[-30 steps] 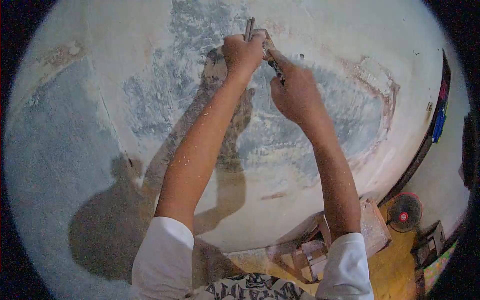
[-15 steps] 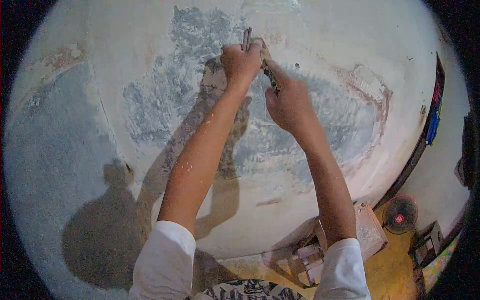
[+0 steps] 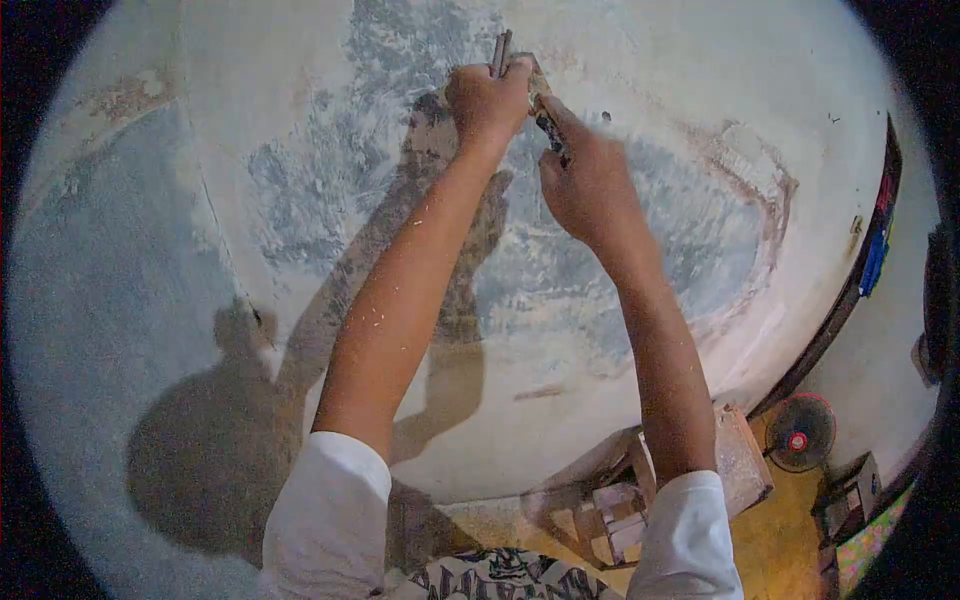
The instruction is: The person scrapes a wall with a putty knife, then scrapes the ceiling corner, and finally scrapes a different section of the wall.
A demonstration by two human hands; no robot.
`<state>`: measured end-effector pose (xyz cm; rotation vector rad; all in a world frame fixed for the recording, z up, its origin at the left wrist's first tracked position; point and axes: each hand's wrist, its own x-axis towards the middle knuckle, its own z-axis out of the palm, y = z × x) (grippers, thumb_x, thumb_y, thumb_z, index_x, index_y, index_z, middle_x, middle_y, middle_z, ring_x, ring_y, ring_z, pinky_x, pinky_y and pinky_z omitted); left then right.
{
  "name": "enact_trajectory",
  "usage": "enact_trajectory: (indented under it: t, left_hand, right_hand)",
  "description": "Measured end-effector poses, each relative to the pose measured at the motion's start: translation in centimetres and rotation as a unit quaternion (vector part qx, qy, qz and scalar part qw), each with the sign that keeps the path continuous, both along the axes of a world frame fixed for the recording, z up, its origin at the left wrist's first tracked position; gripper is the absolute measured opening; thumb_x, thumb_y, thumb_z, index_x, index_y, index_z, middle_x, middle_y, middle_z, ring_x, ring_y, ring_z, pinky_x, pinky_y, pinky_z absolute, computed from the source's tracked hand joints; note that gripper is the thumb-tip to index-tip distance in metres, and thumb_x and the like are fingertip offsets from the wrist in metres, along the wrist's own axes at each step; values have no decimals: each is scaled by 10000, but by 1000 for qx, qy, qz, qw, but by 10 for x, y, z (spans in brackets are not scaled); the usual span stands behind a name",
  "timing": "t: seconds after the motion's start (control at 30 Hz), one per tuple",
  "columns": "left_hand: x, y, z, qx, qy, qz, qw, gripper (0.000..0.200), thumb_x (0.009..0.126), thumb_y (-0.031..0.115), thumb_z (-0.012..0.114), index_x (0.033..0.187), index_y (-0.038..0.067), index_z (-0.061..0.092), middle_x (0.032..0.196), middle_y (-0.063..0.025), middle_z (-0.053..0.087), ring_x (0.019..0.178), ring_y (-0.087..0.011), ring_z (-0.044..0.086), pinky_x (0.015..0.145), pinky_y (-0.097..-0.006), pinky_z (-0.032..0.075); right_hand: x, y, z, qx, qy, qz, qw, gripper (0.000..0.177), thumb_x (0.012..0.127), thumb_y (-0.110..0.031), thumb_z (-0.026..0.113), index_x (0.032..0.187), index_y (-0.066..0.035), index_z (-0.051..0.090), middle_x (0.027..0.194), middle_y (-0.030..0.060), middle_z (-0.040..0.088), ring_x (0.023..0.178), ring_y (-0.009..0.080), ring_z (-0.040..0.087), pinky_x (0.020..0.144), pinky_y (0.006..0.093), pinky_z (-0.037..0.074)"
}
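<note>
The left hand (image 3: 487, 100) is shut in a tight fist around the thin dark metal scraping tool (image 3: 499, 52), and the top of the tool pokes out above the fist. The right hand (image 3: 585, 180) is half curled, with its pointing finger stretched out and pressing on the lower, dark part of the tool. Both hands and the tool sit at the top edge of the big grey scraped patch (image 3: 700, 240) on the pale plastered wall (image 3: 250, 100), and the tool touches the wall there. Far below the grey patch, to its right, a worn wooden stool (image 3: 745, 455) and a small round red fan (image 3: 800, 435) stand on a yellow floor (image 3: 785, 530). The person's dark shadow (image 3: 210, 450) falls to the left of the grey patch. To scrape well here, I think the edge should lie flat on the wall, the fist should hold firm so the tool does not twist, and the finger should push evenly, so the wall is not dug into
</note>
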<state>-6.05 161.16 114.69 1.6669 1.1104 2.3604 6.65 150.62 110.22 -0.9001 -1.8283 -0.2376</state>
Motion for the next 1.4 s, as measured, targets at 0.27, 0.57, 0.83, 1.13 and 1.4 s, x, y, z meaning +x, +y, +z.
enact_trajectory:
  t: [0.27,0.57,0.83,1.13,1.4]
  left_hand:
    - [3,-1,-2,-20,-20,-17,999,429,718,358,696,587,-44,620,548,-191,599,553,-328,629,584,-435,497]
    - [5,-9,-3,-18,-9,22,1000,430,718,361,696,579,-39,622,551,-180,603,543,-332,622,592,-436,497]
    - [10,-12,-5,-25,-38,-4,999,413,732,338,700,590,-42,625,591,-203,615,601,-340,635,634,-441,498]
    - [11,-12,-5,-11,-17,82,996,468,728,386,684,615,-65,626,621,-253,613,650,-391,636,693,-469,494]
    - [17,-29,-5,-7,-20,74,997,456,738,365,672,581,-57,598,591,-227,603,602,-358,629,627,-469,482]
  right_hand:
    - [7,10,1,25,-7,12,1000,541,756,-29,542,1295,-72,505,853,304,609,825,467,589,759,481,474]
    - [4,9,-3,4,-8,-6,1000,529,760,-42,540,1287,-82,511,875,303,610,853,455,598,779,499,471]
    - [2,4,-7,1,-13,-12,1000,519,762,-41,537,1280,-54,505,887,303,607,843,458,595,765,505,476]
    - [6,11,-4,20,-10,6,1000,515,757,-39,547,1272,-55,514,900,301,609,849,457,594,784,505,474]
    - [12,11,1,23,-5,32,999,513,757,-34,545,1269,-59,520,905,284,618,846,454,595,780,495,478]
